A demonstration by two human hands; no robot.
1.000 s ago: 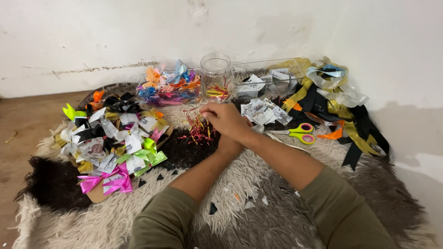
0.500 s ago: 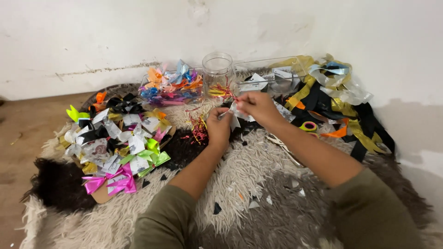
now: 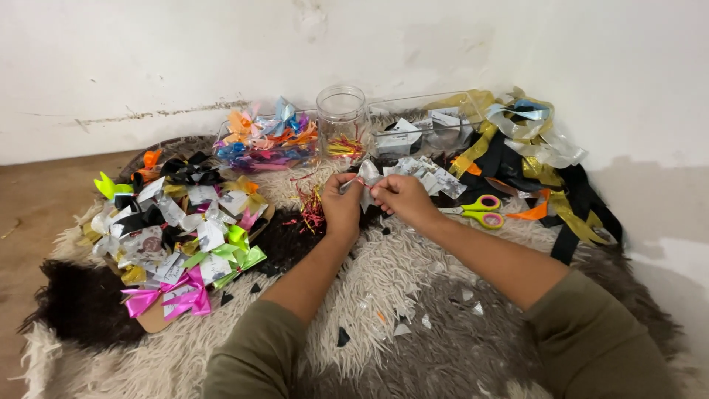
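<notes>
I see both hands meeting over the middle of the shaggy rug, and between them they pinch a small piece of silver ribbon. My left hand grips the ribbon's near end with the fingers curled tight, while the right hand clamps the other side between thumb and fingertips, so the ribbon sits just above the rug, in front of the clear jar. Whether the ribbon is already folded into a bow shape I cannot tell, since the fingers cover most of it. Just beside the left hand lies a tangle of red and gold wire ties on a dark patch of the fur. To the far left a heap of finished bows in silver, black, green, gold and pink rests on a flat board. Behind it, against the wall, a clear tray holds more bows in orange, blue and purple. A second clear box to the right of the jar contains silver cut pieces. Near the right forearm lie the yellow and pink scissors, and beyond them a loose pile of black, gold and silver ribbon lengths. Small black and silver offcuts dot the rug near my elbows.
</notes>
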